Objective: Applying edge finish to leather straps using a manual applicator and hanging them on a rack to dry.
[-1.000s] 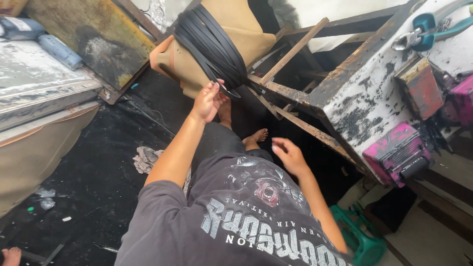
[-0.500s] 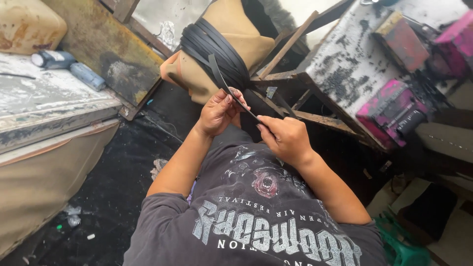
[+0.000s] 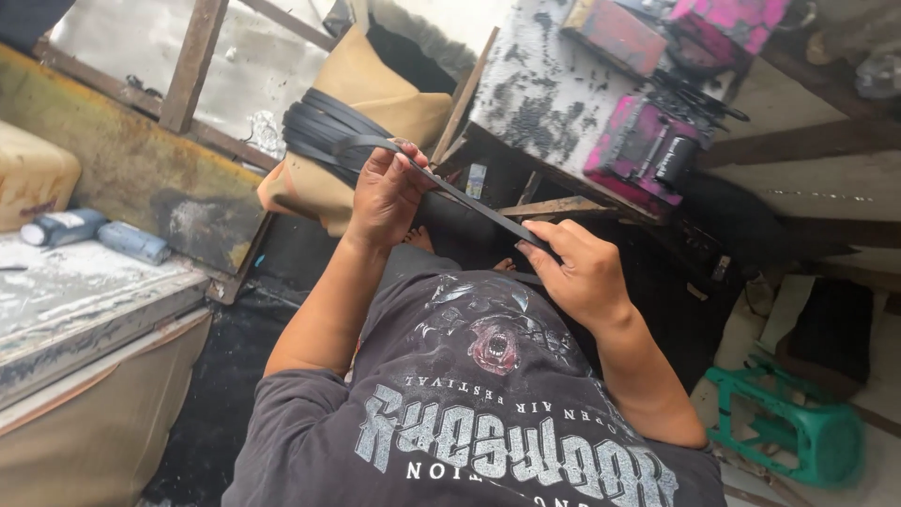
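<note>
A bundle of black flat strips lies draped over a tan stuffed sack in front of me. One black strip runs out from the bundle and stretches between my hands. My left hand pinches the strip near the bundle, fingers curled over it. My right hand grips the strip's nearer end, lower and to the right. Below both arms is my dark printed T-shirt.
A paint-stained workbench with pink-smeared boxes stands at the upper right. A green plastic stool lies at the lower right. At the left is a grey stained table with small bottles and a yellowish jerrycan.
My right hand has risen from my lap and taken hold of the strip. The strip is now pulled out straight between both hands. The view has shifted downward and right.
</note>
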